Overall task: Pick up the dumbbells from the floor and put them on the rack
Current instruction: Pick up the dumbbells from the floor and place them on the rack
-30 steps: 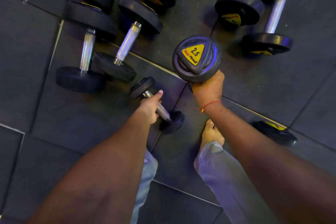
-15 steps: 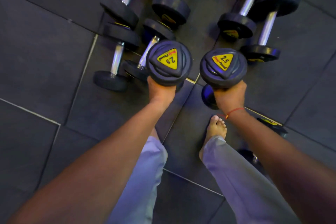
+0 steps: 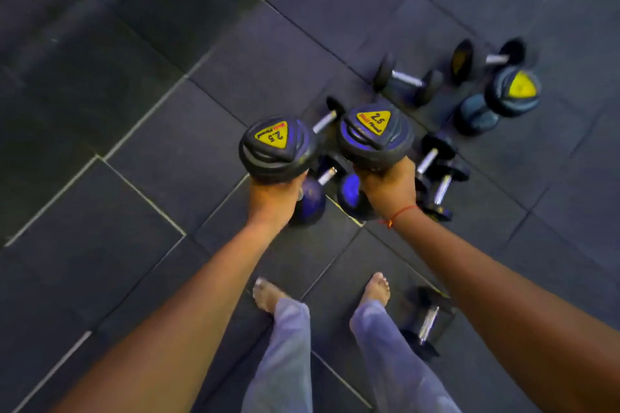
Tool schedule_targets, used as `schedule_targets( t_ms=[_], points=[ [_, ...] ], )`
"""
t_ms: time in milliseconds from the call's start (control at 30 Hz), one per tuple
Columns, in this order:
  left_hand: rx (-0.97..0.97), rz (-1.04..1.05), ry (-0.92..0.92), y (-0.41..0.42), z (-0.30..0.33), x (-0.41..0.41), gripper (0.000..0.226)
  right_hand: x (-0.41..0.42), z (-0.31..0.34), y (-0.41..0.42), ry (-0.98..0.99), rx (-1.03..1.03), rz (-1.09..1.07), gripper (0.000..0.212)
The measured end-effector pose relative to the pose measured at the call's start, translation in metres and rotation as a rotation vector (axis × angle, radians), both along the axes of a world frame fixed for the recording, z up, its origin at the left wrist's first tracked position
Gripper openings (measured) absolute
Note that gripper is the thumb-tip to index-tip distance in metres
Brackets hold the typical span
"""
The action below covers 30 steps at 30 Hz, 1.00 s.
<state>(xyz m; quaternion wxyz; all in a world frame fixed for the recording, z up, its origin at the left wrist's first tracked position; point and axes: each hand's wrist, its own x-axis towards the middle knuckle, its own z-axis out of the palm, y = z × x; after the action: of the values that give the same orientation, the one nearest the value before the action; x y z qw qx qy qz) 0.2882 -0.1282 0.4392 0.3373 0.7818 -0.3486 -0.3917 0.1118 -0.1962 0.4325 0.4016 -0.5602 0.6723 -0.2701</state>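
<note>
Left hand: fingers wrapped round left dumbbell, long axis upright, label up. Right hand: same grasp on right dumbbell. Both off the floor. Rack not visible; direction cannot be judged.

Dark tiled floor — scattered dumbbells, bare feet

Both arms outstretched, left hand, right hand gripping
</note>
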Motion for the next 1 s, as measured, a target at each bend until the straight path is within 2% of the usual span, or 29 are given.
schedule_targets(
  t_ms=[33,133,200,267,467,700,867,1000],
  points=[
    [-0.047,0.047,-0.068,0.011,0.030,0.017,0.017,0.018,0.024,0.002,-0.001,0.000,0.056,0.033],
    [-0.178,0.072,-0.252,0.039,0.116,0.092,0.031,0.094,0.105,0.010,0.038,-0.042,0.211,0.037],
    [-0.160,0.133,-0.280,0.056,0.150,0.148,0.034,0.152,0.149,0.019,0.044,-0.041,0.275,0.043],
    [-0.207,0.203,-0.315,0.076,0.192,0.210,0.035,0.219,0.190,0.031,0.054,-0.039,0.373,0.038],
    [-0.234,0.373,-0.354,0.143,0.297,0.387,0.026,0.425,0.286,0.078,-0.026,-0.101,0.695,0.038],
    [-0.133,0.499,-0.518,0.231,0.344,0.601,0.040,0.669,0.345,0.127,-0.186,-0.257,0.951,0.029],
    [-0.044,0.609,-0.528,0.270,0.368,0.753,0.028,0.858,0.358,0.148,-0.230,-0.211,1.133,0.029],
    [0.013,0.695,-0.518,0.301,0.383,0.869,0.030,0.988,0.376,0.174,-0.228,-0.190,1.217,0.014]
  ],
)
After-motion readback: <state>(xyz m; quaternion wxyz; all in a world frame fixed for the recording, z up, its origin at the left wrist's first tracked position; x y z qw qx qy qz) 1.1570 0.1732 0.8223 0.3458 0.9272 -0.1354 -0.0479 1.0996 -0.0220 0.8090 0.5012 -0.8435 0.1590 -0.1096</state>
